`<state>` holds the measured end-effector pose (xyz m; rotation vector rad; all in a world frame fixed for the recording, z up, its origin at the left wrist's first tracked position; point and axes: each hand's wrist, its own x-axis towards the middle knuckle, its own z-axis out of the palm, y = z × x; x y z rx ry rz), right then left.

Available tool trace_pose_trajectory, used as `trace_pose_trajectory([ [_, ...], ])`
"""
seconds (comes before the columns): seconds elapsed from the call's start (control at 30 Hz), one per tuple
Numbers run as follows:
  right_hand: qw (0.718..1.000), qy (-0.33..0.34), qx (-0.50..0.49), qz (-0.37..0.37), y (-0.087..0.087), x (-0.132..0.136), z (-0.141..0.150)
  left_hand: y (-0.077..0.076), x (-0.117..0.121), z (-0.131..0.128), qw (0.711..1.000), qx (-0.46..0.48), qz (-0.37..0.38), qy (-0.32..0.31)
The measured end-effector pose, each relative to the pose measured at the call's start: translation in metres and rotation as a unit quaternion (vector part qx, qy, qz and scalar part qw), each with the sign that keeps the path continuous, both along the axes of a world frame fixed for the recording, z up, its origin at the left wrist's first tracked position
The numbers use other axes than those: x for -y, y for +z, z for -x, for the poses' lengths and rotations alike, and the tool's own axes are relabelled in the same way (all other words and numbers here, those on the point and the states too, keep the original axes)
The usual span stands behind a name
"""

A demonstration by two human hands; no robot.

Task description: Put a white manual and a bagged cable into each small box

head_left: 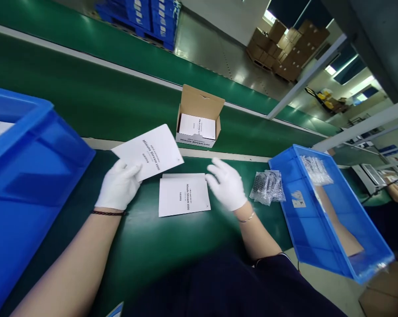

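A Minute Stream 1000 booklet is up in the left hand, pinched at one corner between gloved thumb and fingers.
The corner hold probably keeps the printed cover clear; the right hand, apparently empty, fingers loosely parted, is beside the flat booklet stack, though I can't tell if they touch. Just beyond, the cardboard carton stands lid up, brown inside, another white booklet in it, seemingly within easy reach. Glossy, crinkled bubble-wrap packets lie on the smooth green bench, near the rigid blue bin.
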<state>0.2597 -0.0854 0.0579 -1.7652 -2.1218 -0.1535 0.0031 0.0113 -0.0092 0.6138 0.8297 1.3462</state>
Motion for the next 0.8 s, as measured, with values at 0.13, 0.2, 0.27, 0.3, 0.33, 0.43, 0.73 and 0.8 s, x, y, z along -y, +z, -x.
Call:
trace_pose_trajectory([
  [0.13, 0.946, -0.313, 0.046, 0.066, 0.008, 0.037, -0.093, 0.001, 0.0, 0.001, 1.0, -0.004, 0.008, 0.003],
  [0.2, 0.901, -0.412, 0.096, 0.101, 0.005, 0.054, -0.125, 0.003, 0.002, 0.001, 1.0, -0.01, -0.003, 0.007],
  [0.27, 0.874, -0.452, 0.126, 0.125, -0.001, 0.066, -0.141, 0.005, 0.003, 0.0, 1.0, -0.009, -0.013, 0.004],
  [0.3, 0.871, -0.455, 0.134, 0.129, -0.005, 0.069, -0.145, 0.005, 0.003, 0.0, 1.0, -0.006, -0.015, 0.002],
  [0.33, 0.873, -0.45, 0.136, 0.128, -0.008, 0.07, -0.147, 0.005, 0.003, 0.001, 1.0, -0.004, -0.016, 0.002],
  [0.43, 0.901, -0.412, 0.079, 0.106, -0.014, 0.065, -0.145, 0.003, 0.003, 0.002, 1.0, -0.003, -0.014, 0.004],
  [0.73, 0.846, -0.276, -0.442, 0.113, -0.024, 0.019, -0.109, 0.008, 0.003, 0.001, 0.999, 0.011, 0.028, 0.011],
  [0.8, 0.816, -0.21, -0.526, 0.116, -0.026, 0.009, -0.099, 0.011, 0.002, 0.002, 0.999, 0.017, 0.042, 0.012],
])
